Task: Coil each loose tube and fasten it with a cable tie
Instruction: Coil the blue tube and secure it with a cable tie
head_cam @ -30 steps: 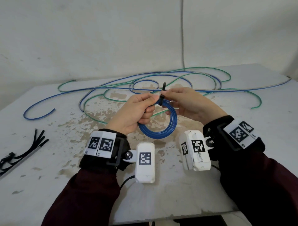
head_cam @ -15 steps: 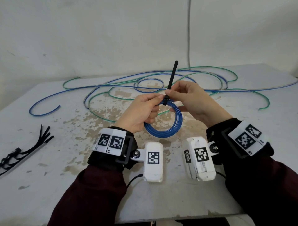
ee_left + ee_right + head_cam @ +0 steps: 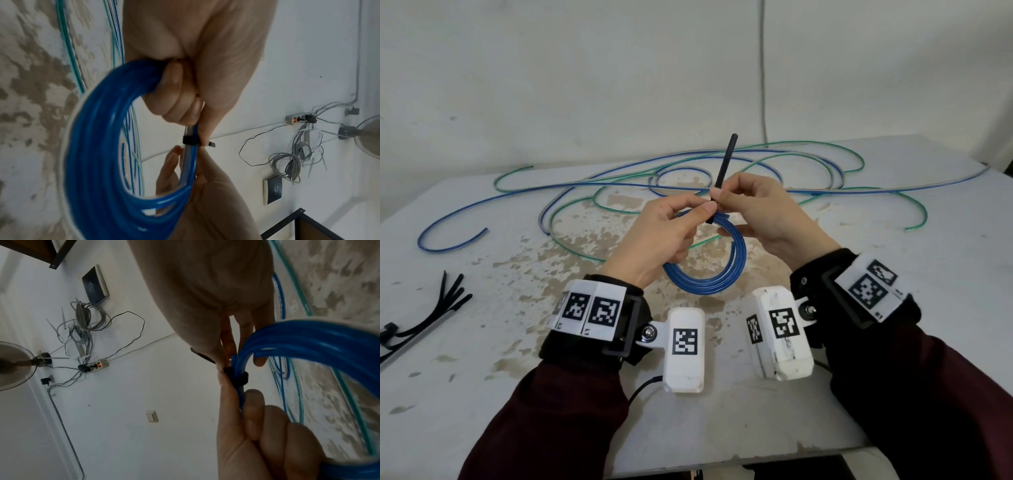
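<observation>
Fingers (image 3: 717, 197) of the right hand (image 3: 763, 212) pinch the thin black plastic cable tie (image 3: 724, 164) just above its little lock, and the long tail points up and a bit to the far side. The left hand (image 3: 654, 240) is curled round the round coil of blue plastic tube (image 3: 709, 277), held up in the air over the worn white table (image 3: 893, 274), and its thumb and first finger squeeze the loops right next to the tie. In the left wrist view the black band already goes all the way round the loops. To make it tighter, I think the right hand should pull the tail up along its own line, away from the coil. More long blue and green loose tubes (image 3: 599, 181) lie at the far side, and spare black ties (image 3: 431, 315) lie at the near left.
</observation>
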Available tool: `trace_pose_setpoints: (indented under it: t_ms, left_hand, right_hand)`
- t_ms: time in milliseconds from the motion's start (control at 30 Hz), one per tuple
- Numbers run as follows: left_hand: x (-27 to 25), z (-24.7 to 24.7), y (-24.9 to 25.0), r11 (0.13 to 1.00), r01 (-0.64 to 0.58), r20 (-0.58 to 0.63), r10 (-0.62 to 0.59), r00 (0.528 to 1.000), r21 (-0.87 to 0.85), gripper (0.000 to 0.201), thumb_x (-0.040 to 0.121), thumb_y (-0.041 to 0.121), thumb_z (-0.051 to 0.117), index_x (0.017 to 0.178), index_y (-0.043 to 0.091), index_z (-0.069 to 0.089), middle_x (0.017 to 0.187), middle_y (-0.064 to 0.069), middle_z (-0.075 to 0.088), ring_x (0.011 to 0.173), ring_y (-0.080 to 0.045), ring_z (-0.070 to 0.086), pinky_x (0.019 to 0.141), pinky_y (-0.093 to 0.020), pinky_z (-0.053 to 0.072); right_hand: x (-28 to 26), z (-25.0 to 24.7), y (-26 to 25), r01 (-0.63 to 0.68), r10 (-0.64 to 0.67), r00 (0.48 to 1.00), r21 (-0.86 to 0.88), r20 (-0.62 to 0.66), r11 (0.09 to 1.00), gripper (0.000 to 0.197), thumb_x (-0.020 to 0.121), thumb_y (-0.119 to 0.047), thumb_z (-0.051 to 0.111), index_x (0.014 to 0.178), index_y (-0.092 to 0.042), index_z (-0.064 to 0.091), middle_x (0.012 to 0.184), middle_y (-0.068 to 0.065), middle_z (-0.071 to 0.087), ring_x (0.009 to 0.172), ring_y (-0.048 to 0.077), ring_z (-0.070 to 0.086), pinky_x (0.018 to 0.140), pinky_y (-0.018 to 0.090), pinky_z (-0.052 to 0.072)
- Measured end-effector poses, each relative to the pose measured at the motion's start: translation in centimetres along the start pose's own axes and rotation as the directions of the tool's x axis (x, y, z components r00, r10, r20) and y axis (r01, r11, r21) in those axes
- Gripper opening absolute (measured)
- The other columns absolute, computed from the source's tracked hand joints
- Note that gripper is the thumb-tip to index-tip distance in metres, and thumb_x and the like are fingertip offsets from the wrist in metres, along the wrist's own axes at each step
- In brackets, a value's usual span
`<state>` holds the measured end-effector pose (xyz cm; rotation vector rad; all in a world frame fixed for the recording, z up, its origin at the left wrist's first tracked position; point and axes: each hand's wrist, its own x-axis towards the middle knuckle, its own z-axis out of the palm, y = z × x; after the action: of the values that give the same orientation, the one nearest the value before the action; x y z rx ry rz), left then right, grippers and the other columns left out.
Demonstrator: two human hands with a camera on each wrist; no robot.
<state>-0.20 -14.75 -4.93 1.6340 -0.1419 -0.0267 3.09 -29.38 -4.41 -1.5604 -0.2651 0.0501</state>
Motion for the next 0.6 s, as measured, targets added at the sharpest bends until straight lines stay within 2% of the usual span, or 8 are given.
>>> trace_pose_setpoints:
  t_ms: [167,267,367,433,500,533,600]
  left_hand:
    - [0.1,-0.2,-0.1,1.0,0.01,0.013,-0.01,1.0,0.014,0.017,0.094,0.02,0.058,0.079,0.018,0.067,0.047,0.007,0.023,0.036,-0.005,0.016,0.034,-0.014,0.017]
    - [0.1,-0.3,-0.3,1.0,0.024,0.054,-0.025,0.998,0.017,0.014,0.094,0.022,0.058,0.086,0.016,0.067,0.05,0.006,0.023,0.038,-0.006,0.016,0.035,-0.015,0.017]
    - [0.4,0.0,-0.5,0.999,0.025,0.044,-0.023,0.999,-0.039,0.013,0.096,0.02,0.055,0.091,0.013,0.065,0.052,0.005,0.025,0.038,-0.006,0.018,0.035,-0.016,0.017]
    - [0.7,0.1,-0.6,0.994,0.025,0.016,-0.023,1.0,-0.106,0.016,0.099,0.017,0.049,0.091,0.013,0.062,0.05,0.004,0.031,0.037,-0.006,0.021,0.036,-0.017,0.019]
    - [0.8,0.2,-0.5,0.987,0.015,0.0,-0.016,1.0,-0.162,0.018,0.101,0.015,0.044,0.095,0.012,0.061,0.05,0.002,0.043,0.037,-0.008,0.03,0.038,-0.019,0.03]
    - [0.8,0.3,-0.5,0.987,0.001,-0.006,-0.002,1.0,-0.159,0.02,0.101,0.015,0.042,0.098,0.013,0.062,0.053,0.0,0.053,0.04,-0.01,0.04,0.043,-0.021,0.038]
    - [1.2,0.9,-0.5,0.995,-0.017,0.003,0.018,1.0,-0.099,0.024,0.102,0.017,0.041,0.101,0.016,0.065,0.069,-0.004,0.069,0.059,-0.015,0.06,0.061,-0.026,0.051]
  right_hand:
    - [0.1,0.0,0.2,-0.012,0.012,1.0,-0.011,0.007,1.0,0.023,0.091,-0.015,0.063,0.071,-0.015,0.052,0.071,-0.001,0.055,0.073,0.013,0.06,0.049,0.022,0.051]
    - [0.3,-0.7,0.0,-0.112,0.11,0.985,0.007,0.134,0.994,0.022,0.092,-0.018,0.061,0.073,-0.016,0.052,0.072,-0.003,0.057,0.066,0.008,0.061,0.052,0.024,0.053]
    - [0.1,-1.5,-0.3,-0.163,0.158,0.959,0.001,0.234,0.987,0.008,0.094,-0.022,0.059,0.093,-0.013,0.058,0.083,0.0,0.06,0.064,0.008,0.061,0.056,0.025,0.055]
    - [0.0,-1.4,-0.2,-0.112,0.126,0.964,-0.073,0.234,0.991,0.02,0.093,-0.02,0.06,0.11,-0.01,0.058,0.089,0.002,0.063,0.066,0.009,0.062,0.056,0.023,0.053]
    - [-0.2,-1.2,-0.1,-0.041,0.059,0.978,-0.092,0.202,0.995,0.026,0.092,-0.014,0.061,0.117,-0.009,0.058,0.085,0.003,0.062,0.06,0.008,0.06,0.052,0.021,0.05]
    - [-0.4,-1.3,-0.1,-0.016,0.03,0.983,-0.079,0.184,0.997,0.024,0.092,-0.011,0.061,0.116,-0.009,0.058,0.082,0.003,0.061,0.056,0.007,0.057,0.05,0.02,0.047]
    - [-0.9,-2.1,-0.1,0.006,-0.001,0.992,-0.037,0.13,0.999,0.017,0.093,-0.006,0.058,0.109,-0.012,0.059,0.078,0.004,0.056,0.049,0.006,0.049,0.046,0.019,0.042]
